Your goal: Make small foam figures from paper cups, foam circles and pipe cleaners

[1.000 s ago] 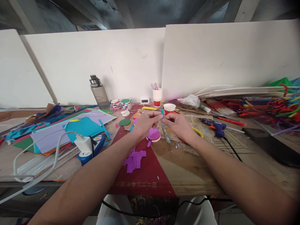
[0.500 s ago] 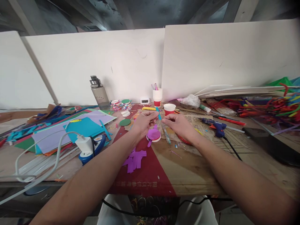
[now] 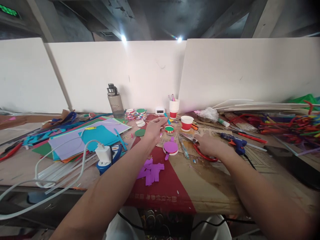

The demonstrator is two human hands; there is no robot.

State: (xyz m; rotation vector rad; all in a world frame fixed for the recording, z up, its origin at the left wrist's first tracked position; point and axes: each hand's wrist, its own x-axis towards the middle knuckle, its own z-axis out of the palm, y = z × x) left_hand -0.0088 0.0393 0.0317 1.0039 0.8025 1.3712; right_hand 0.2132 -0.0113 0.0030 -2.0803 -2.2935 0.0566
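My left hand (image 3: pixel 156 130) pinches a short blue paper strip (image 3: pixel 167 118) upright between thumb and fingertips. To the right, my right hand (image 3: pixel 208 145) is closed over the middle of a pair of red-handled scissors (image 3: pixel 205 157), which lie on the cardboard with their blades toward the left. Between the hands is a small disc with a purple top (image 3: pixel 170 147) and purple tabs at its edge. A green-topped round piece (image 3: pixel 169 129) sits just beyond it. Cut purple paper strips (image 3: pixel 151 172) are piled nearer to me.
A paper cup (image 3: pixel 186 123) and a cup stack with pens (image 3: pixel 174 108) stand behind. Coloured paper sheets (image 3: pixel 65 143) and a charger on a blue power block (image 3: pixel 107 156) lie left. A glue gun (image 3: pixel 236 145) and phone (image 3: pixel 291 165) lie right. A bottle (image 3: pixel 116 101) stands at the back.
My right hand has moved down and right, away from the blue strip, onto the scissors. My left hand keeps the strip. The view has shifted slightly, and the green-topped piece now shows.
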